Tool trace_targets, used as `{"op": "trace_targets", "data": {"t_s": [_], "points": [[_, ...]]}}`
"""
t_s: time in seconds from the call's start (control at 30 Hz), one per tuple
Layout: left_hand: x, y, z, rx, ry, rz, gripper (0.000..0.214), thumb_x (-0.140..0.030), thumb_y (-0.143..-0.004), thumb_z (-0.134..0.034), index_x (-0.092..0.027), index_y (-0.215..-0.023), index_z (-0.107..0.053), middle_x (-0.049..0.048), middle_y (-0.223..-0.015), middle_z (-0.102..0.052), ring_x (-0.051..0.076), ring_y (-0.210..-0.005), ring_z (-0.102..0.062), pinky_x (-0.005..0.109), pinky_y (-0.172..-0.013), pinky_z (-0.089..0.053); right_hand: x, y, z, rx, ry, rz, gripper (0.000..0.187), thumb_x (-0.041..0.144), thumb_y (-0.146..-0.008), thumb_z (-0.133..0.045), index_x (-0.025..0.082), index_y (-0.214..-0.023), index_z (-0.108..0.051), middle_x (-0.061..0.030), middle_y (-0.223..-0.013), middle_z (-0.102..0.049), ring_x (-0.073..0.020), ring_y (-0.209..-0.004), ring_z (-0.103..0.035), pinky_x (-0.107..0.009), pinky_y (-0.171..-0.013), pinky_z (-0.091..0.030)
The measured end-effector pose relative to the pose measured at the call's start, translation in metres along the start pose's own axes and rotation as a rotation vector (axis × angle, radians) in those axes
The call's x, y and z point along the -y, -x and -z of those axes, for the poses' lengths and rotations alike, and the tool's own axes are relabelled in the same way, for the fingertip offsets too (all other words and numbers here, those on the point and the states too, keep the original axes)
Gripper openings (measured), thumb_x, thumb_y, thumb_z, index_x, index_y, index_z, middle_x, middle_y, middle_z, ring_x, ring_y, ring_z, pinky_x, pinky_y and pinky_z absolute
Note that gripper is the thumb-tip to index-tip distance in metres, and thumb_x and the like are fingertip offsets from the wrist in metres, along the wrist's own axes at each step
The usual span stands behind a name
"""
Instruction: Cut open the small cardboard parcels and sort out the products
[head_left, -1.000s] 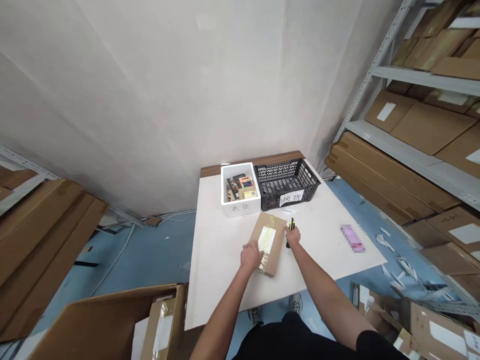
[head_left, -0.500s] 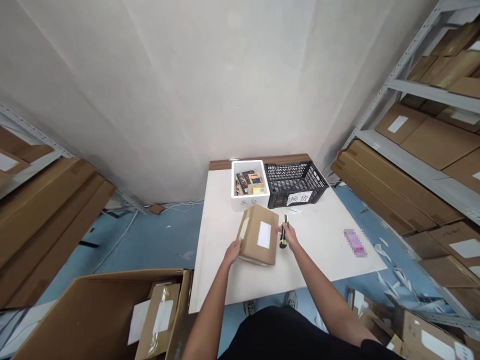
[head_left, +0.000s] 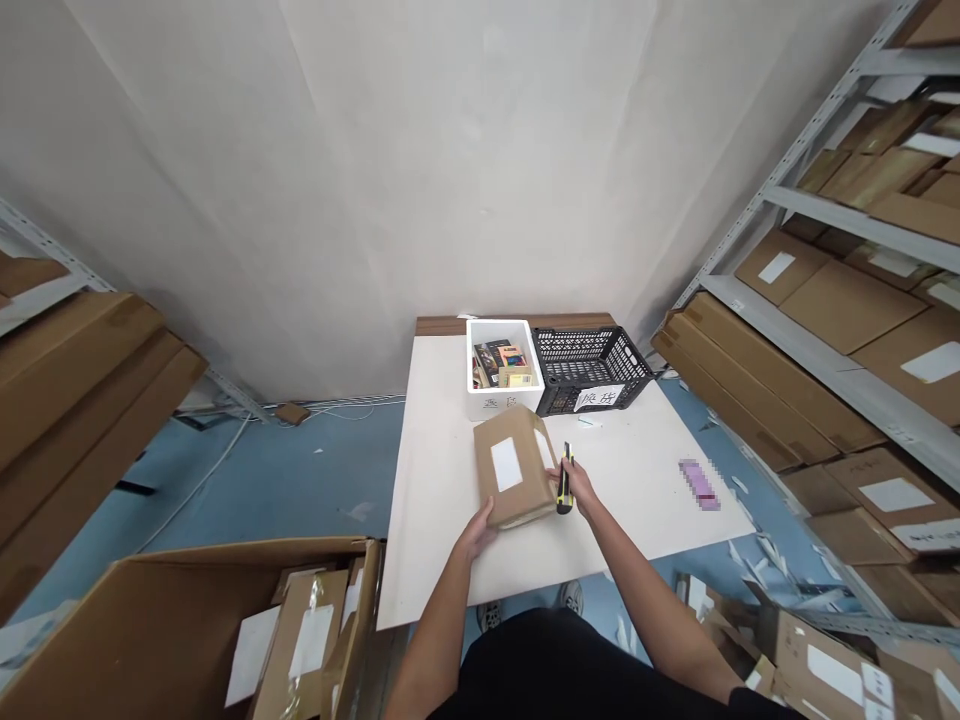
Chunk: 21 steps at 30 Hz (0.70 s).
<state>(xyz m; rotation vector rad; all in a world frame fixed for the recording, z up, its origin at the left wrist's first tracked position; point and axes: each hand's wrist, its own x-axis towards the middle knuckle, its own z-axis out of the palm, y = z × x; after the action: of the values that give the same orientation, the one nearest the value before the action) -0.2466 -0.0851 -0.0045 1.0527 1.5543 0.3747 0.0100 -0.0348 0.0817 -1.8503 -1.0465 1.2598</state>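
A brown cardboard box (head_left: pixel 487 447) with a white label is tilted above the near part of the white table (head_left: pixel 435 500). My left hand (head_left: pixel 478 528) grips its lower left edge, fingers partly hidden beneath it. On the other side, my right hand (head_left: pixel 576 482) is closed around a black and yellow utility knife (head_left: pixel 565 490), its fingertips against the box's right side. Whether the knife's blade is out, I cannot tell. Just behind the box stand a white foam box (head_left: pixel 504 403) holding several small packages and a black plastic crate (head_left: pixel 592 375) with a handwritten paper sign.
A large open carton (head_left: pixel 172 590) with parcels in it stands left of the table. Shelves of cardboard boxes (head_left: pixel 840 290) line the right side. A blurred purple item (head_left: pixel 699 484) lies at the table's right. Scraps and boxes (head_left: pixel 817 660) cover the floor at lower right.
The cardboard box has turned in my hands, so its labelled face now points more to the left and another pale strip shows on its right side. The knife stays in my right hand.
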Motion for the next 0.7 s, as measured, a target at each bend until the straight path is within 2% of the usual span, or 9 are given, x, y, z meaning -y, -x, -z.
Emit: {"op": "trace_targets", "data": {"t_s": [0.1,0.2,0.27,0.33,0.37,0.43,0.5,0.57,0.7], "points": [[0.003,-0.007,-0.002,-0.146,-0.048,0.111,0.064,-0.063,-0.104,-0.037,-0.022,-0.151,-0.054,0.0125,-0.145,-0.067,0.027,-0.134,-0.064,0.038,-0.107,-0.053,0.013,0.003,0.004,0.084,-0.079,0.116,0.050,0.073,-0.095,-0.046,0.024,-0.098,-0.059,-0.0090,-0.096,-0.077,-0.0254,-0.094,-0.074,-0.033,-0.082,-0.057],[-0.010,-0.015,0.007,-0.271,-0.069,0.099,0.062,-0.046,-0.105,-0.038,-0.018,-0.161,-0.039,0.0136,-0.161,-0.051,0.023,-0.150,-0.047,0.035,-0.121,-0.041,0.006,0.007,-0.007,0.075,0.187,0.182,0.050,0.072,-0.091,-0.051,0.023,-0.090,-0.062,-0.0085,-0.099,-0.075,-0.0275,-0.101,-0.070,-0.035,-0.091,-0.053],[-0.031,-0.017,0.019,-0.394,-0.112,0.004,0.061,-0.037,-0.105,-0.035,-0.020,-0.164,-0.034,0.0095,-0.169,-0.040,0.020,-0.157,-0.035,0.033,-0.126,-0.033,-0.004,0.011,-0.014,0.062,0.352,0.177,0.048,0.069,-0.092,-0.047,0.023,-0.087,-0.062,-0.0077,-0.096,-0.074,-0.0273,-0.098,-0.068,-0.036,-0.091,-0.051],[-0.060,-0.018,0.032,-0.520,-0.238,-0.174,0.060,-0.035,-0.104,-0.036,-0.022,-0.162,-0.038,0.0065,-0.173,-0.033,0.020,-0.161,-0.026,0.035,-0.129,-0.030,-0.012,0.016,-0.018,0.060,0.416,0.183,0.048,0.066,-0.094,-0.042,0.023,-0.088,-0.062,-0.0066,-0.095,-0.073,-0.0262,-0.097,-0.068,-0.036,-0.090,-0.050],[-0.077,-0.018,0.037,-0.516,-0.324,-0.266,0.061,-0.035,-0.103,-0.039,-0.023,-0.162,-0.039,0.0048,-0.174,-0.031,0.021,-0.162,-0.023,0.036,-0.129,-0.030,-0.014,0.018,-0.019,0.057,0.418,0.193,0.048,0.065,-0.095,-0.040,0.024,-0.088,-0.062,-0.0060,-0.095,-0.073,-0.0256,-0.096,-0.068,-0.035,-0.089,-0.050],[-0.107,-0.020,0.046,-0.344,-0.526,-0.390,0.076,-0.042,-0.096,-0.055,-0.022,-0.165,-0.033,0.0055,-0.177,-0.018,0.025,-0.164,-0.012,0.039,-0.130,-0.029,-0.014,0.022,-0.018,0.026,0.399,0.218,0.048,0.066,-0.094,-0.040,0.024,-0.086,-0.062,-0.0052,-0.093,-0.073,-0.0249,-0.095,-0.068,-0.033,-0.086,-0.051],[-0.128,-0.024,0.051,-0.071,-0.712,-0.336,0.110,-0.050,-0.077,-0.076,-0.021,-0.169,-0.022,0.0091,-0.178,-0.005,0.034,-0.164,-0.005,0.048,-0.127,-0.032,-0.009,0.025,-0.017,-0.003,0.365,0.238,0.050,0.068,-0.095,-0.041,0.024,-0.085,-0.063,-0.0042,-0.088,-0.072,-0.0240,-0.089,-0.068,-0.031,-0.080,-0.052],[-0.137,-0.028,0.052,0.114,-0.835,-0.229,0.136,-0.049,-0.060,-0.088,-0.027,-0.171,-0.012,0.0079,-0.176,0.009,0.040,-0.163,-0.007,0.052,-0.124,-0.037,0.001,0.024,-0.017,-0.006,0.342,0.223,0.050,0.066,-0.098,-0.039,0.024,-0.090,-0.065,-0.0031,-0.082,-0.072,-0.0226,-0.080,-0.069,-0.030,-0.074,-0.053],[-0.134,-0.036,0.046,0.116,-0.917,-0.115,0.147,-0.045,-0.053,-0.094,-0.038,-0.170,-0.005,0.0024,-0.174,0.019,0.043,-0.161,-0.018,0.053,-0.118,-0.044,0.028,0.004,-0.027,-0.010,0.534,0.141,0.033,0.044,-0.101,-0.050,0.026,-0.126,-0.060,-0.0026,-0.095,-0.075,-0.0211,-0.083,-0.073,-0.027,-0.074,-0.054]]}}
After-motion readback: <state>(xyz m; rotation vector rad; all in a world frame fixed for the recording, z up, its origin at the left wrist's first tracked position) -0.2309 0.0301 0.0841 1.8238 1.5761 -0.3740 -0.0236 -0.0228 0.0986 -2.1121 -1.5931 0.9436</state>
